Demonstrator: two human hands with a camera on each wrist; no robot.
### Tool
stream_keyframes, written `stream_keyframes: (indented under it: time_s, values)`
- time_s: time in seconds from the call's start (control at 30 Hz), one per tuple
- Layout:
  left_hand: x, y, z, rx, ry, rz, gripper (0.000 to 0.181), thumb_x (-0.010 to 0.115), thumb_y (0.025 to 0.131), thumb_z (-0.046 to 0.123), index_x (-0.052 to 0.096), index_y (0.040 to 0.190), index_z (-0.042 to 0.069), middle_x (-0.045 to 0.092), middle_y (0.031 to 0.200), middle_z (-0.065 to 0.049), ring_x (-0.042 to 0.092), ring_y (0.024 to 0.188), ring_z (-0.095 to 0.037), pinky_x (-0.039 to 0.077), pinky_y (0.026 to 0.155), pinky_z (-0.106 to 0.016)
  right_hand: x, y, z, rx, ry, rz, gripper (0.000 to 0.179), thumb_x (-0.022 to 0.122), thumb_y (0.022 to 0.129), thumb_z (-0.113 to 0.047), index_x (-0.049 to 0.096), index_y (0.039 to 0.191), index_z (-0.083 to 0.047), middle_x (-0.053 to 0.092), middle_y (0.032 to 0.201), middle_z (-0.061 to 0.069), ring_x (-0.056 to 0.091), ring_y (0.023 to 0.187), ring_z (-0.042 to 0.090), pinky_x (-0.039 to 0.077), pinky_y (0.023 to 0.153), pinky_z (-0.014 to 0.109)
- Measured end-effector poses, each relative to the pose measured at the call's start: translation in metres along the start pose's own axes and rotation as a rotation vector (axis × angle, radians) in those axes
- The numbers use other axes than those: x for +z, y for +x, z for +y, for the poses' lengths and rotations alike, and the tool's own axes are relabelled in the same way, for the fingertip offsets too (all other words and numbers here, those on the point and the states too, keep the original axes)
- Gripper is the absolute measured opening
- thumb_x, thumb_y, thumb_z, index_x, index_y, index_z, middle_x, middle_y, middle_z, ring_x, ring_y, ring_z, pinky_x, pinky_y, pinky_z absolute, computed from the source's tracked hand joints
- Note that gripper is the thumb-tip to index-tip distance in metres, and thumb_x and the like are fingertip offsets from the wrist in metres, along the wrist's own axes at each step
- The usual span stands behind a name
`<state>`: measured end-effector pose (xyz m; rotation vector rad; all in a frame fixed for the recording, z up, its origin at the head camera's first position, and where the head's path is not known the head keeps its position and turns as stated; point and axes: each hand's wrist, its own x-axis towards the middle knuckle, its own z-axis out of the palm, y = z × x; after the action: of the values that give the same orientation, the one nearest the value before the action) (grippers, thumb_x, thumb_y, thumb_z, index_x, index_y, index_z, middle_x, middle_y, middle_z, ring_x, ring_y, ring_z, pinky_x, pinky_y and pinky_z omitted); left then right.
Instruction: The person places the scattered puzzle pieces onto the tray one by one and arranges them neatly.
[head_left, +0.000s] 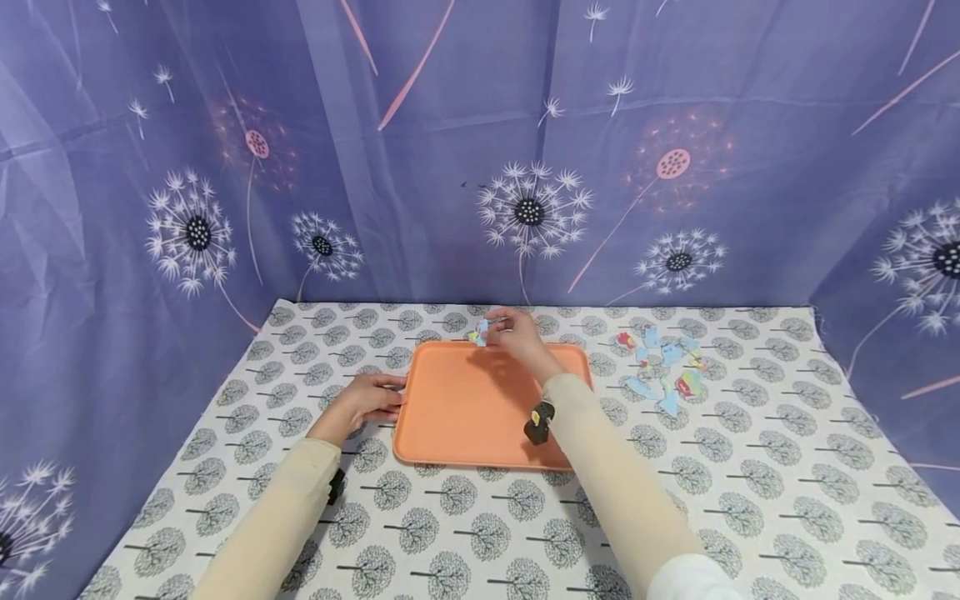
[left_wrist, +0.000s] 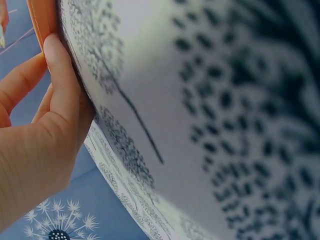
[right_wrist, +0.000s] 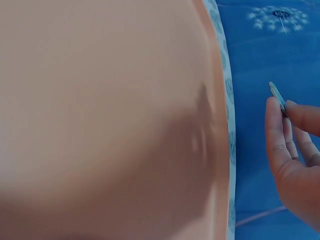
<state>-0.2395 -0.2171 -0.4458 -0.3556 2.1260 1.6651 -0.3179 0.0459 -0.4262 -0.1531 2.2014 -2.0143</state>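
The fingertips of my right hand (head_left: 513,332) pinch a small, thin light-blue puzzle piece (head_left: 482,332) with a touch of yellow-green. It is held over the far edge of an orange rectangular tray (head_left: 468,408), left of that edge's middle. In the right wrist view the puzzle piece (right_wrist: 277,95) appears nearly edge-on between thumb and finger. My left hand (head_left: 369,398) holds the tray's left side. Its fingertips meet at the orange rim (left_wrist: 44,22) in the left wrist view.
Several more colourful puzzle pieces (head_left: 670,354) lie loosely scattered to the right of the tray. The table is covered by a white cloth (head_left: 750,550) printed with grey trees. Purple dandelion curtains (head_left: 442,208) enclose its back and sides.
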Motion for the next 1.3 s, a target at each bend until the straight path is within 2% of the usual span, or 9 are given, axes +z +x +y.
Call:
stream_keyframes:
  time_s: [0.23, 0.37, 0.5, 0.7, 1.0, 1.3]
  values:
    - [0.002, 0.001, 0.001, 0.012, 0.012, -0.005, 0.048, 0.062, 0.089, -0.005, 0.050, 0.135, -0.005, 0.067, 0.084, -0.014, 0.066, 0.065, -0.015, 0.062, 0.068, -0.029, 0.026, 0.005, -0.001, 0.022, 0.045, -0.015, 0.040, 0.064, 0.084, 0.014, 0.055, 0.122, 0.012, 0.061, 0.087, 0.016, 0.062, 0.063, 0.013, 0.058, 0.085, 0.049]
    - [0.002, -0.001, 0.000, 0.026, 0.017, -0.001, 0.048, 0.062, 0.088, -0.006, 0.049, 0.135, -0.007, 0.067, 0.084, -0.014, 0.066, 0.066, -0.016, 0.062, 0.068, -0.028, 0.043, 0.008, 0.004, 0.038, 0.076, -0.011, 0.039, 0.066, 0.082, 0.015, 0.057, 0.119, 0.011, 0.062, 0.087, 0.017, 0.064, 0.065, 0.019, 0.059, 0.082, 0.046]
    - [0.003, -0.002, -0.001, 0.027, 0.014, 0.002, 0.048, 0.060, 0.089, -0.006, 0.049, 0.135, -0.007, 0.067, 0.084, -0.014, 0.066, 0.065, -0.015, 0.062, 0.068, -0.029, 0.057, 0.010, 0.011, 0.094, 0.097, -0.020, 0.036, 0.066, 0.082, 0.014, 0.058, 0.117, 0.007, 0.063, 0.087, 0.014, 0.066, 0.065, 0.022, 0.061, 0.076, 0.042]
    - [0.004, -0.004, 0.000, 0.025, 0.011, -0.004, 0.047, 0.060, 0.089, -0.006, 0.048, 0.135, -0.008, 0.067, 0.082, -0.013, 0.067, 0.065, -0.016, 0.062, 0.068, -0.030, 0.071, 0.012, 0.017, 0.144, 0.116, -0.044, 0.037, 0.065, 0.084, 0.012, 0.057, 0.119, 0.008, 0.064, 0.091, 0.017, 0.062, 0.056, 0.015, 0.063, 0.068, 0.036]
    - [0.004, -0.004, 0.001, 0.017, 0.007, 0.001, 0.047, 0.060, 0.088, -0.007, 0.050, 0.134, -0.007, 0.067, 0.080, -0.012, 0.066, 0.063, -0.015, 0.062, 0.067, -0.028, 0.081, 0.014, 0.023, 0.164, 0.055, -0.055, 0.029, 0.067, 0.082, 0.009, 0.061, 0.111, 0.007, 0.067, 0.083, 0.016, 0.063, 0.057, 0.017, 0.061, 0.055, 0.030]
    - [0.004, -0.004, 0.002, 0.018, 0.008, 0.012, 0.045, 0.060, 0.088, -0.006, 0.051, 0.132, -0.008, 0.067, 0.079, -0.012, 0.065, 0.062, -0.014, 0.062, 0.065, -0.028, 0.086, 0.014, 0.026, 0.143, -0.104, -0.025, 0.024, 0.070, 0.081, 0.008, 0.065, 0.105, 0.006, 0.065, 0.088, 0.016, 0.063, 0.058, 0.016, 0.061, 0.056, 0.028]
